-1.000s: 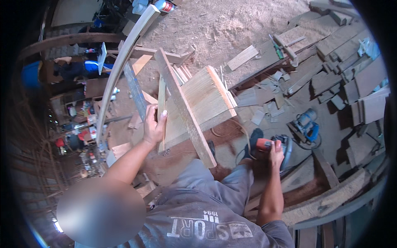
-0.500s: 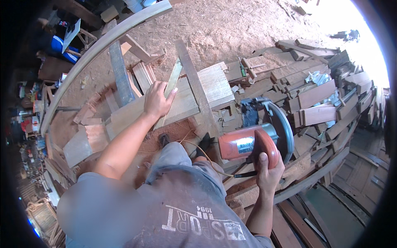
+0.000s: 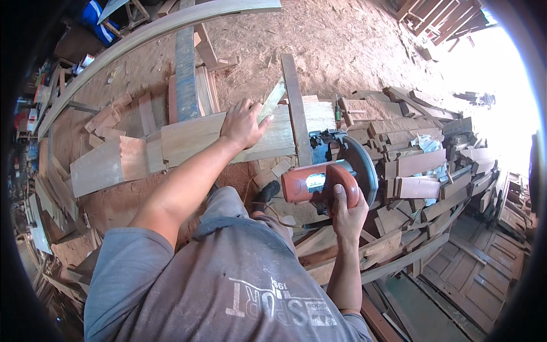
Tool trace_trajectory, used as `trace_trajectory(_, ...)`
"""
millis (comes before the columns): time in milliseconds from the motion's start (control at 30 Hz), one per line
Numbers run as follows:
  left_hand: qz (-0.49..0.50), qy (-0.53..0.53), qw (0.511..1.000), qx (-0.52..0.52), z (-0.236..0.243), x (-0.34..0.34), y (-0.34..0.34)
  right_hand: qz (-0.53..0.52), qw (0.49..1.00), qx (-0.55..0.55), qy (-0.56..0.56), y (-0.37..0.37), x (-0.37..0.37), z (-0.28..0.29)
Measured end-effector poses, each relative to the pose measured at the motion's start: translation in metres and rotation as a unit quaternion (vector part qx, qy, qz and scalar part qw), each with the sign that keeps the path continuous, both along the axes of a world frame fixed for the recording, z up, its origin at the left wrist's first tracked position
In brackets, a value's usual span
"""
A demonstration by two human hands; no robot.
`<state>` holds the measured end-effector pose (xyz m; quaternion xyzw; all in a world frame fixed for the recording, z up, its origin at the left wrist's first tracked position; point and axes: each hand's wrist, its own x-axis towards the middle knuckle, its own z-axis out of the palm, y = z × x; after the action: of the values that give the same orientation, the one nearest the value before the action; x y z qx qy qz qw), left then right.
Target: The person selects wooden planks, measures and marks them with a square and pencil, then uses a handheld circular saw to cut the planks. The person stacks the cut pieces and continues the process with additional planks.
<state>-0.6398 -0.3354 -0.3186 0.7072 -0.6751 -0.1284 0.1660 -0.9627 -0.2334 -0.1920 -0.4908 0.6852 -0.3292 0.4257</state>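
My left hand (image 3: 245, 122) has its fingers curled over a narrow pale strip (image 3: 273, 94) lying diagonally on a wide pale board (image 3: 191, 139). A darker plank (image 3: 289, 77) crosses the board just right of the strip. My right hand (image 3: 348, 211) grips the handle of a red circular saw (image 3: 305, 182), whose metal guard (image 3: 362, 159) faces right, beside the darker plank's near end. The saw's cable runs down and left from it. The blade itself is hidden.
A long curved beam (image 3: 159, 28) arches across the upper left. A blue-stained plank (image 3: 185, 68) leads away from the board. Stacked offcuts (image 3: 413, 162) crowd the right side, with wooden panels (image 3: 484, 268) beyond. A green-handled tool (image 3: 338, 117) lies near the board. Sawdust (image 3: 319, 45) covers the ground ahead.
My right hand has raised the saw from low by my foot to beside the board. My left hand stays on the strip. The view has swung, so the board now lies more horizontally.
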Motion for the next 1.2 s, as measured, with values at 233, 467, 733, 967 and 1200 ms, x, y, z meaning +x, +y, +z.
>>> trace_trajectory(233, -0.004, 0.001, 1.0, 0.009, 0.0, 0.0, 0.0, 0.031, 0.999, 0.005, -0.007, -0.018, 0.005, -0.006)
trace_trajectory(467, -0.002, 0.016, 1.0, -0.009, -0.004, 0.002, -0.002, 0.038, 0.997, 0.037, -0.064, -0.035, 0.013, 0.002)
trace_trajectory(733, -0.006, 0.001, 0.999, 0.046, 0.004, 0.001, -0.004, 0.048, 0.992, 0.025, -0.11, -0.067, 0.034, 0.006)
trace_trajectory(967, -0.013, 0.003, 1.0, -0.013, -0.004, 0.002, -0.004, 0.068, 0.994, 0.0, -0.082, -0.093, 0.048, 0.005)
trace_trajectory(1200, -0.016, 0.003, 0.998, 0.067, 0.012, 0.001, -0.006, 0.086, 0.993, -0.022, -0.076, -0.119, 0.058, 0.002)
